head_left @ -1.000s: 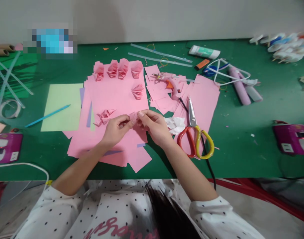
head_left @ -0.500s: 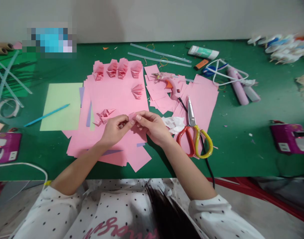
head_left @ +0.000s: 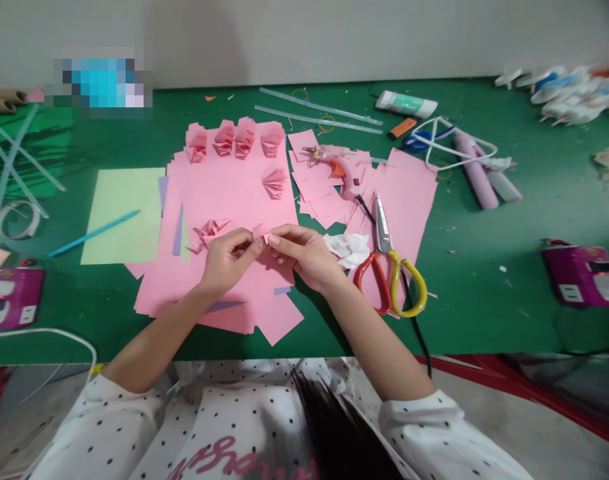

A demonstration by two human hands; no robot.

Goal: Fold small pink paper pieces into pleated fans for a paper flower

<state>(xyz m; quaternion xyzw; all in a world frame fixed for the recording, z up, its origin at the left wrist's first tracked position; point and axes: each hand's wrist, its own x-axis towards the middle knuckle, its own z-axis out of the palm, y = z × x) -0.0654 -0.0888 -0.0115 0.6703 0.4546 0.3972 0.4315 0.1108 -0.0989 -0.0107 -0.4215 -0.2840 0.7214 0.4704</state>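
Between both hands is a small piece of pink paper [head_left: 262,231], pinched at its lower edge. My left hand [head_left: 229,259] closes thumb and fingers on its left side. My right hand [head_left: 304,255] grips its right side, the fingertips of both hands nearly touching. Under the hands lies a stack of pink sheets [head_left: 224,190]. A cluster of folded pink pieces [head_left: 209,235] sits just beyond my left hand. Four pleated pieces stand along the stack's far edge, among them one at the left [head_left: 196,143], and a fanned piece [head_left: 274,183] lies below the rightmost.
Red-and-yellow-handled scissors [head_left: 383,257] and crumpled white tissue [head_left: 348,249] lie right of my right hand. Beyond are a pink glue gun [head_left: 342,170], small pink squares [head_left: 317,190] and glue sticks [head_left: 319,120]. At left, a blue pencil [head_left: 94,233] crosses a pale green sheet [head_left: 122,193].
The fingertips of both hands have shifted slightly on the small paper, and more of it shows above them. My left hand has moved slightly left.
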